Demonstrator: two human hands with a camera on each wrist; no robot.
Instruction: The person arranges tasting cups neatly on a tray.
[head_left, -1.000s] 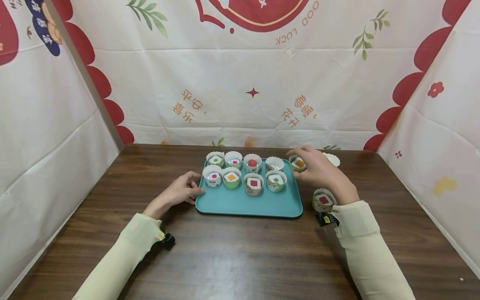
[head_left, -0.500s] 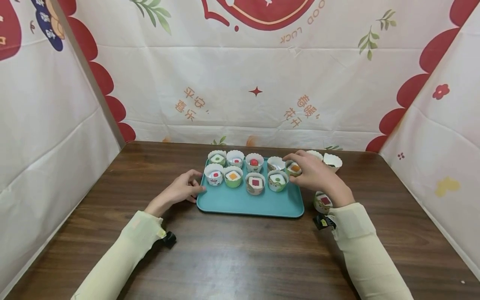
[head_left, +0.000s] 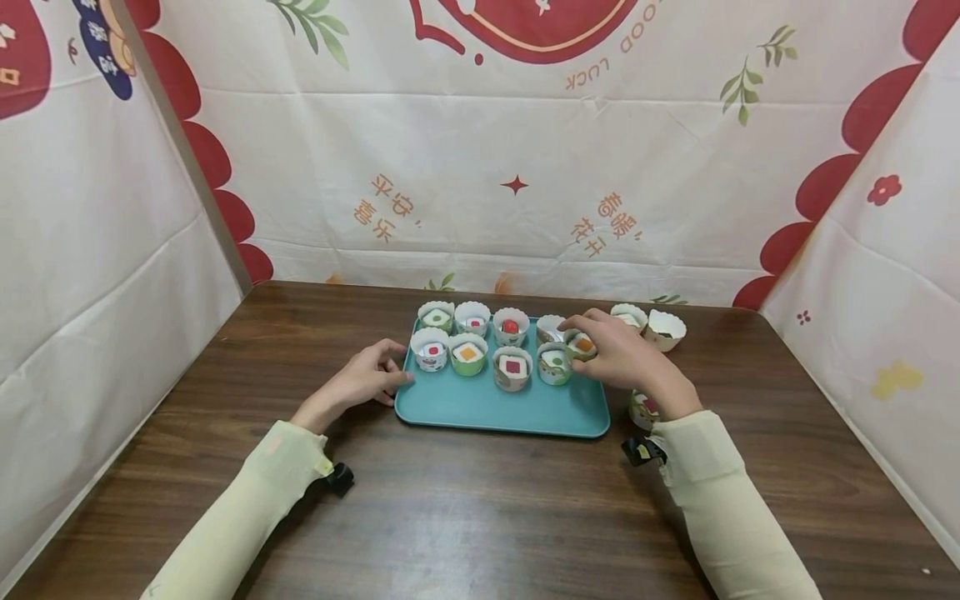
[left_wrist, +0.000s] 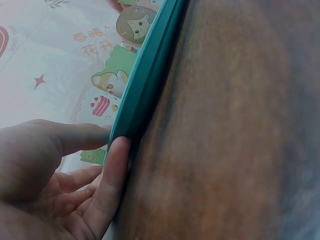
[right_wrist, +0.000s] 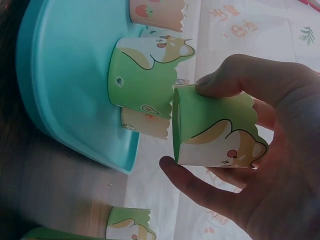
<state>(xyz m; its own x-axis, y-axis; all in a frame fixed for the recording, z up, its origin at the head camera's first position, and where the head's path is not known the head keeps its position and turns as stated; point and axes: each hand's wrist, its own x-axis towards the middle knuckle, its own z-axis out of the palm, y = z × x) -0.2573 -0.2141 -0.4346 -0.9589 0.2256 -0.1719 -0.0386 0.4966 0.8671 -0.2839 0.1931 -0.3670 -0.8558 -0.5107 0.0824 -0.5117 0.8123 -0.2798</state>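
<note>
My right hand holds a green paper baking cup with a dog print over the tray's right side. An orange-topped white piece shows inside that cup in the head view. At the left end of the teal tray, my left hand grips the rim with thumb and fingers. Several paper cups stand on the tray in two rows. Among them are a cup with a red ball and a cup with a dark red square. The held cup is beside a green cup.
Behind the right hand stand two more cups, a cup with pale contents and a white-rimmed cup. Right of the tray, a cup is partly hidden by the right wrist. A printed curtain closes off the table's back.
My right hand has moved left with the green cup, from the tray's right edge to just behind the front row's last cup. The left hand keeps its place on the rim.
</note>
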